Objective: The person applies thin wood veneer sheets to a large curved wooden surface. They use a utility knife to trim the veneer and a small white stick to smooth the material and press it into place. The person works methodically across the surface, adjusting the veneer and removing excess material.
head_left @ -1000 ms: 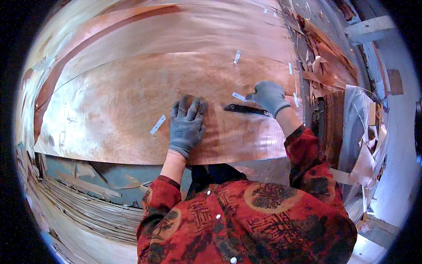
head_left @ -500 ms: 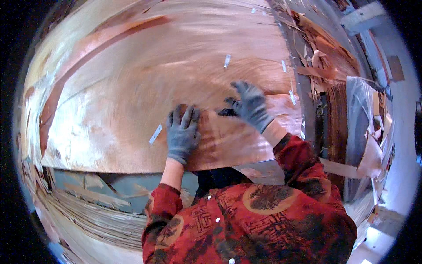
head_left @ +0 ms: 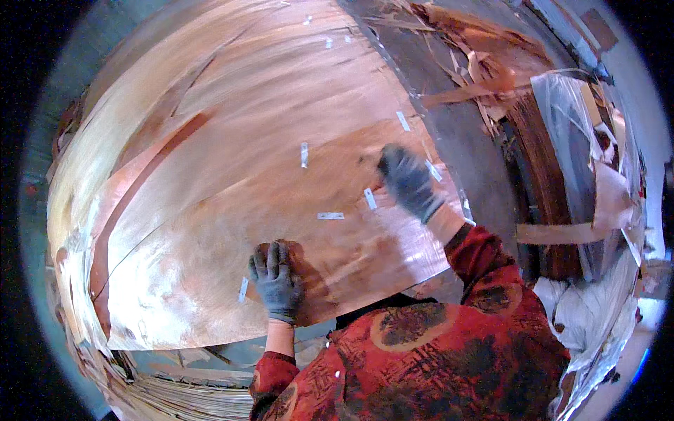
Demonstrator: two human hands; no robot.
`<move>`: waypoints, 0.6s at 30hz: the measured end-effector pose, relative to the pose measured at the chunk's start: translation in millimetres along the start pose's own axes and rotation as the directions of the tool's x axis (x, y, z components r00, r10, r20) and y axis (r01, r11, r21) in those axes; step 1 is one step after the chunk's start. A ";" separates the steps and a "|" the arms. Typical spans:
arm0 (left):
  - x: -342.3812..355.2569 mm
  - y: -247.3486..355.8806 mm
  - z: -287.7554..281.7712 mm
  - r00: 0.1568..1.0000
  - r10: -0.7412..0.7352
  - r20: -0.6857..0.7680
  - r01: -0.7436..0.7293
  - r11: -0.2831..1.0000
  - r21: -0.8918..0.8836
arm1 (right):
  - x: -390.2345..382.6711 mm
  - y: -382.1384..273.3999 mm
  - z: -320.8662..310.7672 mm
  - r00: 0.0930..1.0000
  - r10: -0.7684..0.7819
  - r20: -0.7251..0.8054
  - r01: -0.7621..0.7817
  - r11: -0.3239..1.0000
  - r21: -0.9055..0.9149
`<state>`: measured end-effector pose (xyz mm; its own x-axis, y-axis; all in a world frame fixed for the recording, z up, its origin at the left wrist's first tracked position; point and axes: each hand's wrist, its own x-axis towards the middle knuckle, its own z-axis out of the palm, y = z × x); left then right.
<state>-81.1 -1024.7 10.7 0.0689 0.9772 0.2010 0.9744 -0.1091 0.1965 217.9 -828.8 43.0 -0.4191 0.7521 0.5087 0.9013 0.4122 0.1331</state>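
A large reddish-brown sheet of wood veneer (head_left: 232, 210) lies spread in front of me. My left hand (head_left: 277, 284), in a grey glove, rests flat near its front edge with the fingers stretched out. Just left of it is a pale tape strip (head_left: 242, 289). My right hand (head_left: 408, 184), gloved too, is over the sheet near its right edge. Its fingers look curled and somewhat blurred, hiding whatever they may hold. Below that hand sits one short strip of tape (head_left: 370, 198), with another strip (head_left: 331, 216) to its left. More strips are scattered farther off.
A darker narrow veneer band (head_left: 140, 186) curves along the sheet's left part. To the right are torn veneer scraps (head_left: 484, 77), a stack of dark veneer (head_left: 544, 182) and clear plastic film (head_left: 572, 154). Layered sheets (head_left: 175, 396) show below the front edge.
My view has shifted, so the sheet sits lower and turned. My right hand has curled from spread fingers, and the black thing beside it no longer shows. Two strips now show near it.
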 end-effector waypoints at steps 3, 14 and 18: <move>-1.8 3.3 -2.6 1.000 -0.015 0.011 0.016 1.000 -0.006 | 20.1 65.5 5.6 0.967 0.230 -0.105 -0.219 0.969 0.110; 1.6 0.5 -2.9 1.000 -0.016 -0.009 0.016 1.000 0.021 | 90.5 -29.4 67.8 0.983 0.175 -0.054 -0.143 0.919 0.366; 11.4 -0.3 4.0 1.000 -0.010 0.001 0.010 1.000 0.007 | 150.2 -133.2 72.1 0.978 0.119 -0.169 -0.087 0.979 0.186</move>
<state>-79.7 -1012.8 9.1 0.0598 0.9784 0.1981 0.9764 -0.0986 0.1919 27.0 -733.7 40.3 -0.2837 0.6980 0.6575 0.8981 0.4336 -0.0728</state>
